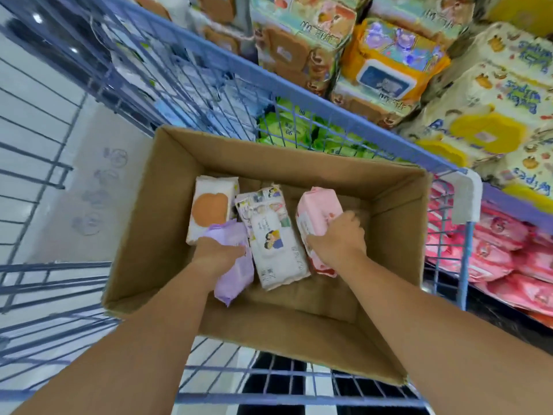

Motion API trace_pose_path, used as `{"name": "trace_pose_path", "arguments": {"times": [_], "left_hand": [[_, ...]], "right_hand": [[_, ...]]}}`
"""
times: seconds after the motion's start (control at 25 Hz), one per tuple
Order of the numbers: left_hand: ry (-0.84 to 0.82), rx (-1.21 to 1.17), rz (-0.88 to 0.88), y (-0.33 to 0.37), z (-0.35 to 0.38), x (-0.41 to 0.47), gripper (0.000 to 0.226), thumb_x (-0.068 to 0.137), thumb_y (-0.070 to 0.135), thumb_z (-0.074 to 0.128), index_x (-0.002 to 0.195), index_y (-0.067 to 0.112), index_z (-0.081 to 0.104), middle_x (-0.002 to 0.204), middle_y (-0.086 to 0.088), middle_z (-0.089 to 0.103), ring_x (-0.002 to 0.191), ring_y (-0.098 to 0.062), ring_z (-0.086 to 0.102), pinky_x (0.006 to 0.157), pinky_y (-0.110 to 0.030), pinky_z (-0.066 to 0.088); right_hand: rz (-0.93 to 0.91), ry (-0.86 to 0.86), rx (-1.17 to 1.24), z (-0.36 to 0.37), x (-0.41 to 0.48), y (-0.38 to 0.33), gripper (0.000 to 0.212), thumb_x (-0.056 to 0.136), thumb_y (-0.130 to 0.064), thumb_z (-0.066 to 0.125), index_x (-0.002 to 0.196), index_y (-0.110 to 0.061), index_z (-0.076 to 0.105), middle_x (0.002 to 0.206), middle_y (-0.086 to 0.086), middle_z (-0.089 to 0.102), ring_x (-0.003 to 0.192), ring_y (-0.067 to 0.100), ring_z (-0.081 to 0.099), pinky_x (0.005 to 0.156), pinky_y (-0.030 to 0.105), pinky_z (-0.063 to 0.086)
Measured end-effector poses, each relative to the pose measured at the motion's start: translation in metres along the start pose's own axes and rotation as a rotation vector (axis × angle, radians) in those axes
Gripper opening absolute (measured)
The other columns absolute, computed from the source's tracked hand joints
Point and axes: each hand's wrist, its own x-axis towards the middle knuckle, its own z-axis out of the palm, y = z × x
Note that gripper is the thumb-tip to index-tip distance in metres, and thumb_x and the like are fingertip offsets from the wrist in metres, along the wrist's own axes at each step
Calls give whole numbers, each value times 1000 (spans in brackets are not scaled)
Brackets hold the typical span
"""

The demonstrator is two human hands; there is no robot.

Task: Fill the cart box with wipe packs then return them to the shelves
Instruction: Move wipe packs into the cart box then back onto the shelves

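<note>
Packs inside the box (pixel 299 163): your left hand (pixel 218 253) curls round the purple pack (pixel 236 274), right hand (pixel 338 238) round the pink pack (pixel 317 211), long axes 12-to-6; shelves (pixel 514 202) at 2 o'clock, nearer your right.

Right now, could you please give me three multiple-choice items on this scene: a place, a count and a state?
1. Where is the white pack with the orange lid?
A. leftmost in the cardboard box
B. on a shelf
C. on the floor

2. How many wipe packs lie in the box?
A. two
B. four
C. six

3. What state is the right-hand grip in?
A. open, idle
B. closed round the pink pack
C. out of view

Answers: A, it lies left of the others; B, orange-lidded, purple pack, illustrated white pack and pink; B, fingers curl round it.
</note>
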Motion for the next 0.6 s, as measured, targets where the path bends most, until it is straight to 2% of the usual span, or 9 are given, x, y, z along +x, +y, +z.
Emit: {"name": "trace_pose_path", "arguments": {"times": [0.04, 0.12, 0.24, 0.32, 0.4, 0.48, 0.52, 0.6], "left_hand": [[-16, -14, 36, -6, 7, 9, 74, 70, 40, 85, 127, 2, 60, 122, -13, 66, 105, -29, 65, 93, -40, 54], [19, 37, 86, -15, 19, 12, 80, 72, 43, 82, 135, 4, 52, 131, -5, 60, 115, -23, 61, 100, -35, 48], [-48, 187, 29, -22, 29, 13, 93, 78, 42, 79, 149, 2, 35, 145, -15, 51, 127, -31, 55, 99, -35, 46], [-134, 293, 19, -20, 28, 8, 78, 84, 30, 75, 147, 1, 38, 140, -20, 53, 123, -33, 58, 93, -33, 48], [-122, 355, 55, -13, 25, 0, 57, 88, 23, 70, 136, 2, 47, 132, -19, 59, 116, -33, 61, 82, -29, 45], [-103, 456, 125, -1, 14, -17, 40, 91, 21, 65, 125, 6, 49, 125, -15, 60, 109, -30, 61, 77, -28, 42], [-74, 502, 187, 3, 8, -27, 38, 90, 24, 63, 122, 9, 49, 124, -14, 59, 106, -29, 60, 77, -29, 44], [-43, 599, 357, 22, -1, -58, 54, 86, 35, 60, 132, 10, 48, 132, -13, 56, 113, -30, 59, 90, -33, 50]], "right_hand": [[-12, 7, 4, 11, 4, 0, 89, 72, -48, 83, 134, -8, 34, 138, 14, 44, 130, 33, 46, 102, 45, 47], [-43, 29, -4, 27, 5, 1, 85, 74, -48, 82, 132, -10, 34, 137, 12, 43, 128, 32, 44, 100, 43, 45], [-84, 70, -77, 36, 5, 1, 85, 74, -53, 79, 133, -12, 33, 136, 10, 42, 127, 29, 44, 99, 42, 43], [-122, 70, -178, 34, 2, 2, 88, 74, -56, 76, 136, -12, 31, 137, 10, 42, 127, 29, 44, 101, 42, 42], [-200, 67, -265, 22, -1, 0, 90, 74, -56, 73, 140, -13, 28, 136, 8, 40, 127, 29, 42, 104, 43, 38], [-283, 65, -336, 5, -13, -5, 85, 77, -54, 69, 140, -14, 30, 135, 9, 41, 125, 29, 41, 104, 43, 37], [-321, 57, -362, -2, -23, -5, 80, 80, -54, 66, 140, -14, 32, 134, 9, 41, 124, 29, 42, 104, 42, 37], [-417, 56, -418, -34, -42, -1, 72, 86, -55, 59, 142, -14, 36, 135, 10, 44, 123, 30, 43, 106, 43, 35]]}}
